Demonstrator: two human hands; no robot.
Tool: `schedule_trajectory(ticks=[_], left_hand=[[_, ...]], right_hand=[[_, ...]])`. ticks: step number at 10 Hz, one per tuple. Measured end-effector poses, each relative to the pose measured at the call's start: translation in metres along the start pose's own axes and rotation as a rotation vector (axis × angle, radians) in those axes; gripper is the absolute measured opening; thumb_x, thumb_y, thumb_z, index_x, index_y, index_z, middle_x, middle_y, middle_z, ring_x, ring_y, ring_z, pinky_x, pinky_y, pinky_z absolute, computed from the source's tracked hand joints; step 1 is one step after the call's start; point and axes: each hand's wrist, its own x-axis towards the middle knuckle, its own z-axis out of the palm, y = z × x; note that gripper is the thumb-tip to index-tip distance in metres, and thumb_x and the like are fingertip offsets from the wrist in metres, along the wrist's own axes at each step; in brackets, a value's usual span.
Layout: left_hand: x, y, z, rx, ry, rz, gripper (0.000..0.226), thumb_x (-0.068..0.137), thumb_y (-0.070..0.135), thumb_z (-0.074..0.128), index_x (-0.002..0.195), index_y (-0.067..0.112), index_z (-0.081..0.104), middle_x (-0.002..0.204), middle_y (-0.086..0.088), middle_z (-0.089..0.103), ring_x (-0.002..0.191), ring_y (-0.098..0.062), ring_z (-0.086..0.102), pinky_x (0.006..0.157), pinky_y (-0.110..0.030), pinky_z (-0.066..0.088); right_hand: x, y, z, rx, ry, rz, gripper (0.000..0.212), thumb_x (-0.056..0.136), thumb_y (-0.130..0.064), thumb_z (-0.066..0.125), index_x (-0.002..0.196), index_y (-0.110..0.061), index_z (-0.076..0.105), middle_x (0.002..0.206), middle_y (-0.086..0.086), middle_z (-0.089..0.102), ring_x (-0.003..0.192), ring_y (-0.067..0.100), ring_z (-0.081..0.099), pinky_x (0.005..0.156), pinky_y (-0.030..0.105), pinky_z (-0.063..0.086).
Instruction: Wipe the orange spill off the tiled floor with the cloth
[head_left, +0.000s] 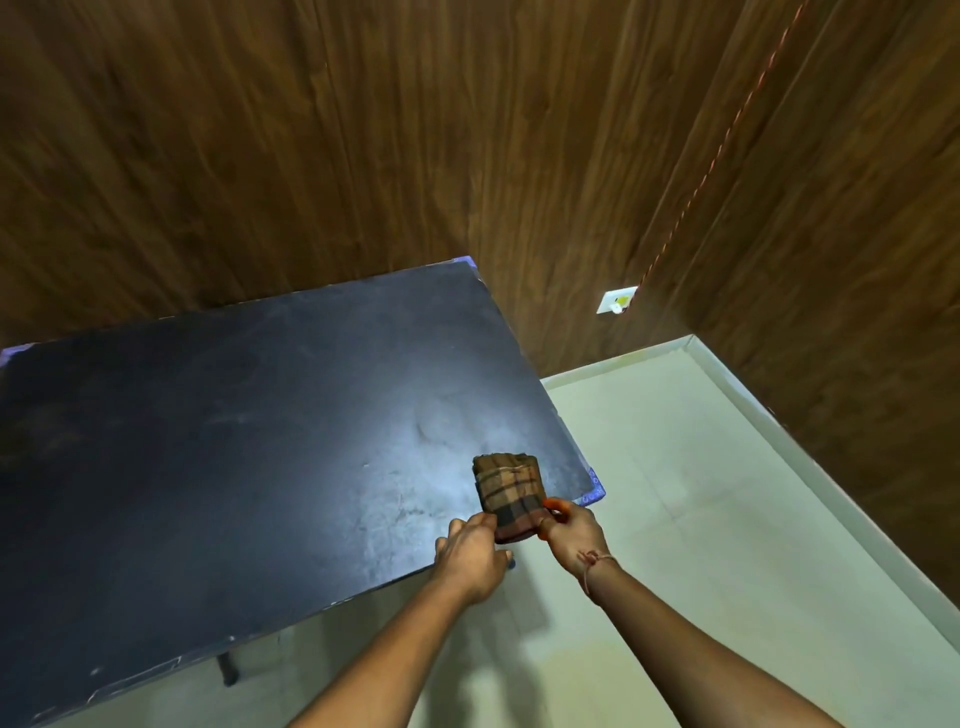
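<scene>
A folded brown cloth with dark and orange checks is held up over the near right corner of a black table. My left hand pinches its lower left edge. My right hand grips its lower right edge, fingers curled round it. The pale tiled floor lies to the right of the table and below it. No orange spill shows on the visible tiles.
Dark wood-panelled walls close in behind and to the right. A white wall socket sits low near the corner, with a thin orange cord running up from it. A table leg stands at the lower left.
</scene>
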Motion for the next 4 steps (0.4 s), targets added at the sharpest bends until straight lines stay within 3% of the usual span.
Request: schedule_trajectory(ticks=[1, 2, 4], left_hand=[[0.006, 0.003, 0.003, -0.05, 0.009, -0.012, 0.038, 0.094, 0.028, 0.051, 0.131, 0.021, 0.044, 0.138, 0.004, 0.047, 0.124, -0.026, 0.038, 0.096, -0.042, 0.034], [0.008, 0.006, 0.006, -0.091, -0.003, -0.026, 0.045, 0.096, 0.027, 0.049, 0.139, 0.021, 0.038, 0.143, 0.004, 0.044, 0.128, -0.027, 0.036, 0.097, -0.044, 0.032], [-0.026, -0.005, -0.009, -0.14, 0.15, -0.057, 0.05, 0.099, 0.028, 0.046, 0.147, 0.022, 0.034, 0.15, 0.003, 0.042, 0.137, -0.025, 0.035, 0.107, -0.041, 0.032]], right_hand=[[-0.002, -0.009, -0.005, 0.029, 0.078, -0.026, 0.016, 0.09, -0.011, 0.057, 0.099, -0.019, 0.068, 0.093, 0.0, 0.069, 0.087, 0.021, 0.06, 0.069, 0.021, 0.042], [0.0, -0.013, -0.007, 0.009, 0.051, -0.053, 0.021, 0.09, -0.011, 0.054, 0.101, -0.021, 0.069, 0.094, 0.002, 0.069, 0.09, 0.023, 0.061, 0.062, 0.021, 0.041], [-0.036, -0.008, -0.003, 0.017, 0.079, -0.127, 0.034, 0.092, -0.012, 0.059, 0.125, -0.016, 0.059, 0.117, 0.007, 0.065, 0.107, 0.029, 0.059, 0.087, 0.028, 0.044]])
